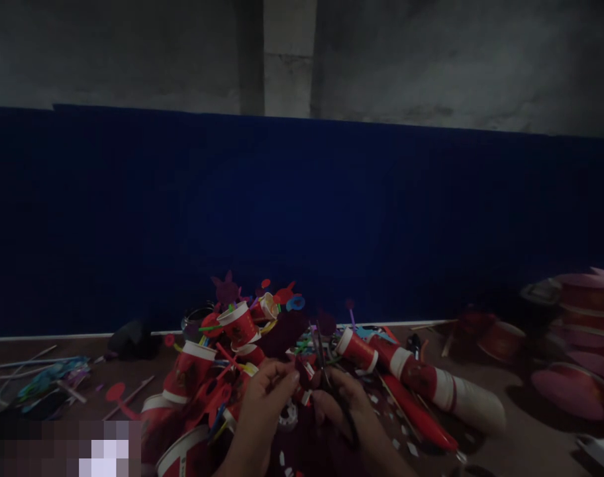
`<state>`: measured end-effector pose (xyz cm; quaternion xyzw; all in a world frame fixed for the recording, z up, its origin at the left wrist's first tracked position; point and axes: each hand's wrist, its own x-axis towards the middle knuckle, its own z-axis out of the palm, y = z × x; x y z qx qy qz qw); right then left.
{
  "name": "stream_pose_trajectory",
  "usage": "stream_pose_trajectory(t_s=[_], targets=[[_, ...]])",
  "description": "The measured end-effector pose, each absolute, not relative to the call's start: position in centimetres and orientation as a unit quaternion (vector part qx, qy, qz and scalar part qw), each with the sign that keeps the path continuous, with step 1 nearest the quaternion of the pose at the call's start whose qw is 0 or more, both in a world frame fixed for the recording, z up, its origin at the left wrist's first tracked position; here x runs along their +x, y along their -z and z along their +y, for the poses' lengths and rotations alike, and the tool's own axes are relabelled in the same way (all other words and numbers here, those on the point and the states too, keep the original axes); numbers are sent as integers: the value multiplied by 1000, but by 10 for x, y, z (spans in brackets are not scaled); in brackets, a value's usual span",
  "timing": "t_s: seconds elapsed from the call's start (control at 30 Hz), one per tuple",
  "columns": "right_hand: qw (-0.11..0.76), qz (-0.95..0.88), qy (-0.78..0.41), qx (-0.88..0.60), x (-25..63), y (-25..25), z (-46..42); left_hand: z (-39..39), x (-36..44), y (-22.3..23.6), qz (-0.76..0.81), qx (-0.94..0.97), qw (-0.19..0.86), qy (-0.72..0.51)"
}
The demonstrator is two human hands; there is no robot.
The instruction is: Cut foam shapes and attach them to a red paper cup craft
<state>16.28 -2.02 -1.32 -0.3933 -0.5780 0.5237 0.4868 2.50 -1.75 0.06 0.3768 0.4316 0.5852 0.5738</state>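
Observation:
My right hand [354, 404] grips dark-handled scissors [323, 358], their blades pointing up and slightly parted. Close beside it, my left hand [268, 397] is closed in a pinch, thumb against the fingers; what it holds, if anything, is too dark to make out. Between the hands lie small red and white scraps, and a white ring-shaped piece [288, 416] sits just below them. Left of my left hand is a heap of red paper cups [195, 364] with coloured cutouts and sticks among them. A red paper cup [357, 351] lies tipped beyond my right hand.
A row of nested paper cups [473, 401] lies to the right beside a long red object [421, 411]. Blurred pink and red items [575, 391] stand at far right. Sticks and blue scraps [53, 377] lie at left. A blue wall panel [302, 212] rises behind.

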Motion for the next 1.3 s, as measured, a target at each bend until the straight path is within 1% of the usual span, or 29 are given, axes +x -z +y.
stream_pose_trajectory(t_s=[0.17,0.33,0.4,0.5,0.6,0.67,0.73,0.8,0.87,0.93,1.03,1.1,1.17,1.23,1.3], targets=[[508,-602,-455,-415,164,11,-22,-14,30,13,436,379,567,-586],[492,-699,-280,-437,172,6,-24,-17,30,11,465,316,594,-576],[482,-729,-233,-427,177,5,-24,-21,30,7,468,285,618,-563],[476,-745,-204,-421,183,7,-24,-28,31,0,440,259,678,-528],[467,-756,-191,-417,183,8,-23,-32,31,-3,417,249,711,-509],[464,-751,-201,-424,181,7,-23,-31,30,-2,405,248,720,-507],[470,-724,-244,-441,177,5,-24,-30,29,-2,401,246,711,-523],[483,-683,-321,-444,173,4,-24,-28,28,-6,402,238,688,-556],[492,-649,-411,-410,168,6,-24,-27,27,-14,398,222,661,-595],[484,-627,-488,-367,161,8,-27,-28,24,-22,397,217,635,-626],[454,-607,-560,-336,149,10,-35,-28,21,-25,422,232,591,-647],[443,-593,-583,-335,141,10,-42,-24,20,-16,439,240,590,-633],[453,-573,-588,-348,135,10,-49,-18,22,-2,447,233,596,-625],[467,-557,-579,-370,131,10,-53,-12,25,11,452,233,564,-651],[473,-549,-572,-384,130,10,-53,-10,26,20,456,243,554,-653]])
